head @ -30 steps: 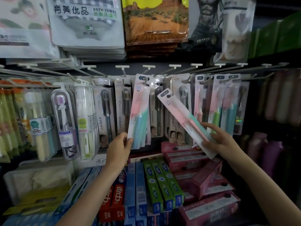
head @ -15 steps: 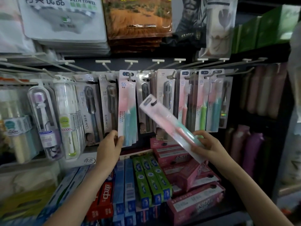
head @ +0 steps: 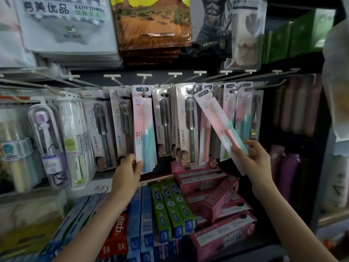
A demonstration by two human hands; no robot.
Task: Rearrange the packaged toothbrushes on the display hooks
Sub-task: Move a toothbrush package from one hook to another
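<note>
A row of display hooks (head: 144, 78) carries packaged toothbrushes. A pink-and-teal toothbrush pack (head: 144, 125) hangs upright on a middle hook, and my left hand (head: 127, 172) pinches its bottom left corner. My right hand (head: 254, 159) grips the lower end of a second pink-and-teal pack (head: 217, 121), held off the hooks and tilted with its top to the upper left. Its top end lies in front of the hanging packs, just right of a grey pack (head: 187, 125). More pink-and-teal packs (head: 243, 114) hang at the right.
Clear-cased toothbrushes (head: 47, 140) hang at the left. Toothpaste boxes in blue, green (head: 170, 207) and pink (head: 219, 201) are stacked on the shelf below. Bagged towels (head: 64, 25) hang above the hooks. Dark shelving with pink bottles (head: 300, 108) stands at the right.
My right hand has lifted the tilted pack up and to the right, toward the hooks on the right. My left hand has stayed on the hanging pack's bottom corner.
</note>
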